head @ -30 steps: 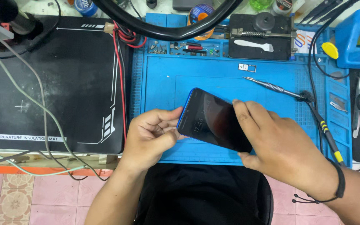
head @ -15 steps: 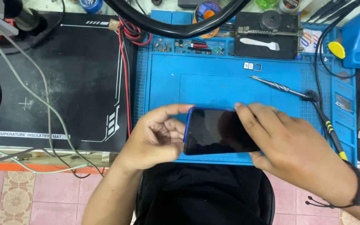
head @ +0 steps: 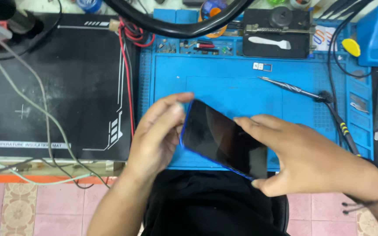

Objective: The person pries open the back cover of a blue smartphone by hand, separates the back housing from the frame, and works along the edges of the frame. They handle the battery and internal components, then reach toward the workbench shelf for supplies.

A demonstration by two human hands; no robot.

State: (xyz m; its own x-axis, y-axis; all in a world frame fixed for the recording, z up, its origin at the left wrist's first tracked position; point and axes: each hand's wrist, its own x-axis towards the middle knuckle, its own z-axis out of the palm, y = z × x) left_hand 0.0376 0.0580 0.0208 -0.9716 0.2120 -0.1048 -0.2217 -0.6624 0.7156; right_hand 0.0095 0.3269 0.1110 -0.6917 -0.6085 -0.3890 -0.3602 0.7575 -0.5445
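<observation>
Phone (head: 224, 142) now tilted; left hand (head: 156, 133), right hand (head: 305, 155), each grip pinching it.

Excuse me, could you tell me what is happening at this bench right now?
A person holds a dark phone with a blue edge in both hands above a blue mat, screen up and blank. The left hand grips its upper left end; the right hand clasps its right side. A screwdriver lies on the mat behind it, untouched, near a small SIM tray. A black mat lies to the left.
</observation>
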